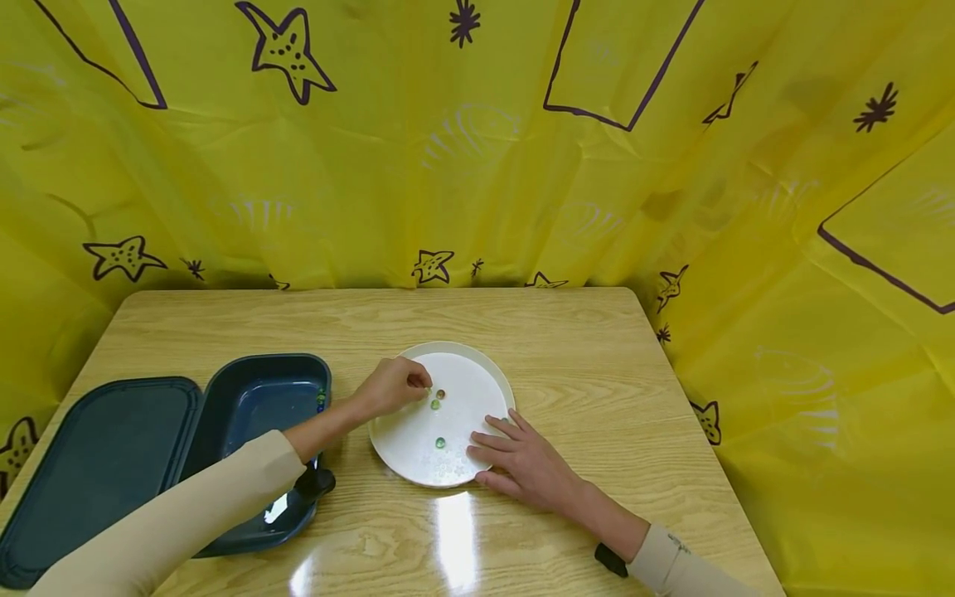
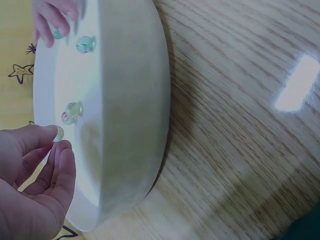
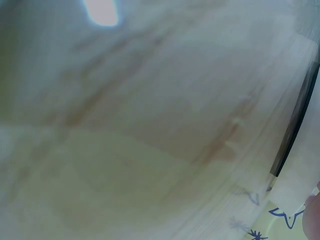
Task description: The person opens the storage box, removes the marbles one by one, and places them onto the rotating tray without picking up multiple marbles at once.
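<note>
A white plate (image 1: 481,358) sits mid-table with three small glass marbles on it: a brown one (image 1: 441,394), a green one (image 1: 435,404) and another green one (image 1: 440,443). My left hand (image 1: 424,386) reaches over the plate's left side. In the left wrist view the left hand (image 2: 59,141) pinches a pale marble (image 2: 59,133) between thumb and fingertip above the plate (image 2: 130,100). My right hand (image 1: 498,439) lies flat on the plate's right rim, fingers straight. The right wrist view is blurred and shows only tabletop.
A dark teal container (image 1: 257,406) stands left of the plate, under my left forearm, with its lid (image 1: 97,464) lying beside it at the table's left edge. Wooden table (image 1: 597,373) is backed by a yellow starfish-print curtain (image 1: 477,166).
</note>
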Tool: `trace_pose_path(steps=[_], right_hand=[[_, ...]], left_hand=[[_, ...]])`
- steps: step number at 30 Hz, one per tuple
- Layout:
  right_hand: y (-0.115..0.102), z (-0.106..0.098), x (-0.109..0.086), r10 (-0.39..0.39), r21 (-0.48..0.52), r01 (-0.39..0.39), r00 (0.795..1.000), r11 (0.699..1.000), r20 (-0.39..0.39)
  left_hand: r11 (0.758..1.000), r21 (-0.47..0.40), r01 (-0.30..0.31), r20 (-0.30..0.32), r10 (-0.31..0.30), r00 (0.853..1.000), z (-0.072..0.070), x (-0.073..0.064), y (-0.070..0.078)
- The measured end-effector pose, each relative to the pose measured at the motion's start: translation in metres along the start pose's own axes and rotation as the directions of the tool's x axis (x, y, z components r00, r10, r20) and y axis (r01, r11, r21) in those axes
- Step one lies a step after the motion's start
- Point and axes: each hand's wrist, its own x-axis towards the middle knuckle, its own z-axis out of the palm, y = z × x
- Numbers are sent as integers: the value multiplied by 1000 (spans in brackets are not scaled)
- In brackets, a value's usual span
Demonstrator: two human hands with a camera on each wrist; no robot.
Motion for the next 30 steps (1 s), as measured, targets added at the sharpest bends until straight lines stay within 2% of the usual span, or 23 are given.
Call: trace_pose_path(steps=[7,15,22,30], right_hand=[[0,-1,0,2,-2,-2,1000,1000,7],[-1,-1,1,-3,-10,2,1000,1000,0],[-1,-1,1,-7,-16,7,1000,1000,-3],[-1,0,1,-3,-17,3,1000,1000,1]], left_hand=[[1000,0,-18,-7,18,1000,6,3,-3],[1000,0,-1,21,1,1000,10,6,-6],[1000,22,-15,3,15,1000,13,7,-6],[999,36,-2,1,2,1000,14,7,-5]])
